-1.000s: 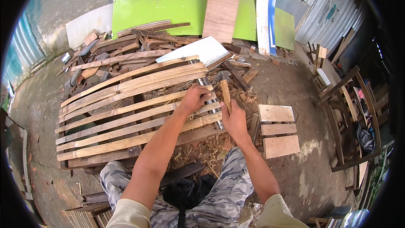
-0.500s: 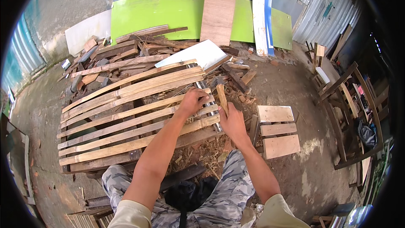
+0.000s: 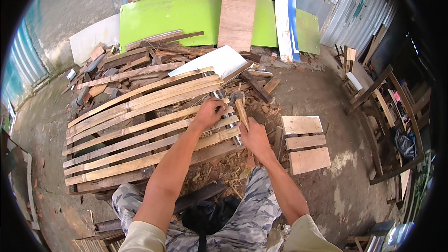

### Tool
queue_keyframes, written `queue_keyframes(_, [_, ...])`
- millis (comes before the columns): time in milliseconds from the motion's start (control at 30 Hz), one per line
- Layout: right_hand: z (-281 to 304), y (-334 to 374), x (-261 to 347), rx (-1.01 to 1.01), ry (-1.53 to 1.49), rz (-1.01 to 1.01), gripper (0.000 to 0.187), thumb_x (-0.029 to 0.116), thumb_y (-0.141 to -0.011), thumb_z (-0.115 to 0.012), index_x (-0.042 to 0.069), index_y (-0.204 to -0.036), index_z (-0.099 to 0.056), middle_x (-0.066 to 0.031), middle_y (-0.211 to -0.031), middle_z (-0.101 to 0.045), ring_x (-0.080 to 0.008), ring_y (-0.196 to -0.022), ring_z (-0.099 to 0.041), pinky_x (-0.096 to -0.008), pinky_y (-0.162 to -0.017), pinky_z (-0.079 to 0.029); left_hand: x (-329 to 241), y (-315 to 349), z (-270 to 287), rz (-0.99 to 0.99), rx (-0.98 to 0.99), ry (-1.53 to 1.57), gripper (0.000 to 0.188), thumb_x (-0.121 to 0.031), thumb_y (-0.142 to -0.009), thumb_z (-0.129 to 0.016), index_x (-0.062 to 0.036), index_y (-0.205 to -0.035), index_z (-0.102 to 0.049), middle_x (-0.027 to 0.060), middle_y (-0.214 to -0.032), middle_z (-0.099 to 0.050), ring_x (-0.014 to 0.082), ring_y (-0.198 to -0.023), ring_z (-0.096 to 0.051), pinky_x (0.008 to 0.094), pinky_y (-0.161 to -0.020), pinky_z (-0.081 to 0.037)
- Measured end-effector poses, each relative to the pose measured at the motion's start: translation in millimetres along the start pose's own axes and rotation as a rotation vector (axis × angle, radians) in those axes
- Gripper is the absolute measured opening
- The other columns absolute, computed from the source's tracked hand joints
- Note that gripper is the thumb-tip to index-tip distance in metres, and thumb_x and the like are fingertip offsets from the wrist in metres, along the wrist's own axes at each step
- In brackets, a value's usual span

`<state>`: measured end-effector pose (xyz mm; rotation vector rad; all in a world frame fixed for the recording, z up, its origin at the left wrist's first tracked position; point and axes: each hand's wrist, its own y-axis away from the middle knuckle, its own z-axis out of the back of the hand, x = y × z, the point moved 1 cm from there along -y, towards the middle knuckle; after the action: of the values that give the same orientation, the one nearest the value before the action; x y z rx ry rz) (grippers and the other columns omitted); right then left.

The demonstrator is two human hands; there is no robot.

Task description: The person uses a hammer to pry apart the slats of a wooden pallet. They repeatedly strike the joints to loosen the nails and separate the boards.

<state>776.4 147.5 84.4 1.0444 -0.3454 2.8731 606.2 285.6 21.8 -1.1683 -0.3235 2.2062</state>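
Observation:
Several long bamboo slats [image 3: 140, 136] lie side by side across a low wooden frame [image 3: 112, 183]. Over their right ends, my left hand [image 3: 210, 113] rests with thumb and fingers curled together in a pinch. Whatever is between those fingertips is too small to make out. My right hand [image 3: 255, 136] is wrapped round the wooden handle of a hammer [image 3: 241, 110], which is held nearly upright beside the slat ends. The hammer's dark head is uppermost, just right of my left hand. A metal strip [image 3: 232, 123] runs crosswise at the slat ends.
Scrap timber [image 3: 135, 70] and a white board [image 3: 212, 64] lie beyond the slats. Three short wooden boards [image 3: 305, 142] sit on the ground at right. A wooden frame [image 3: 389, 112] stands farther right. Green panels [image 3: 172, 18] lean on the back wall.
The hammer's head has swung slightly left and lower, toward my left hand. My left hand stays over the slat ends, and the whole view has shifted a little.

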Motion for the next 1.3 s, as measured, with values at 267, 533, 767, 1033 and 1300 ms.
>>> queue_keyframes(267, [21,-5,24,-0.011,0.014,-0.01,0.029,0.024,-0.098,-0.061,-0.004,-0.096,-0.056,-0.032,-0.074,-0.063,-0.0518,-0.075,-0.063,-0.0555,-0.066,-0.048,5,-1,-4,0.126,-0.311,0.009,0.013,-0.007,-0.083,-0.067,-0.0046,-0.094,-0.073,0.0171,-0.103,-0.071,0.0381,-0.106,-0.059,0.0457,-0.097,-0.047])
queue_keyframes(533, [18,-9,30,0.008,0.034,-0.05,0.029,0.025,-0.098,-0.062,-0.004,-0.097,-0.057,-0.0314,-0.078,-0.064,-0.0513,-0.078,-0.063,-0.0555,-0.068,-0.048,7,2,-2,0.02,-0.027,0.008,0.013,-0.02,-0.083,-0.074,-0.0087,-0.088,-0.078,0.0088,-0.095,-0.076,0.029,-0.097,-0.066,0.0426,-0.099,-0.046])
queue_keyframes(767, [12,-5,13,0.009,0.04,-0.004,0.029,0.025,-0.098,-0.061,-0.004,-0.097,-0.056,-0.0309,-0.076,-0.064,-0.0516,-0.076,-0.064,-0.055,-0.068,-0.05,5,1,0,0.063,0.003,-0.063,0.02,-0.03,-0.085,-0.075,-0.0125,-0.093,-0.079,0.006,-0.097,-0.076,0.0284,-0.1,-0.064,0.0457,-0.1,-0.044])
queue_keyframes(1033, [11,-9,18,-0.022,-0.039,0.066,0.028,0.023,-0.098,-0.063,-0.004,-0.096,-0.057,-0.0301,-0.075,-0.063,-0.051,-0.075,-0.063,-0.0521,-0.064,-0.048,8,0,-4,0.09,0.024,-0.124,0.023,-0.038,-0.087,-0.075,-0.0167,-0.095,-0.08,0.0016,-0.096,-0.076,0.0246,-0.106,-0.062,0.0476,-0.098,-0.042])
queue_keyframes(1300, [-1,-10,13,0.029,0.002,-0.008,0.027,0.022,-0.099,-0.06,-0.004,-0.097,-0.055,-0.032,-0.075,-0.064,-0.0519,-0.076,-0.064,-0.0556,-0.067,-0.049,12,0,-8,0.052,-0.019,-0.149,0.021,-0.035,-0.086,-0.076,-0.0169,-0.094,-0.08,0.0016,-0.096,-0.076,0.0253,-0.103,-0.063,0.0473,-0.095,-0.044])
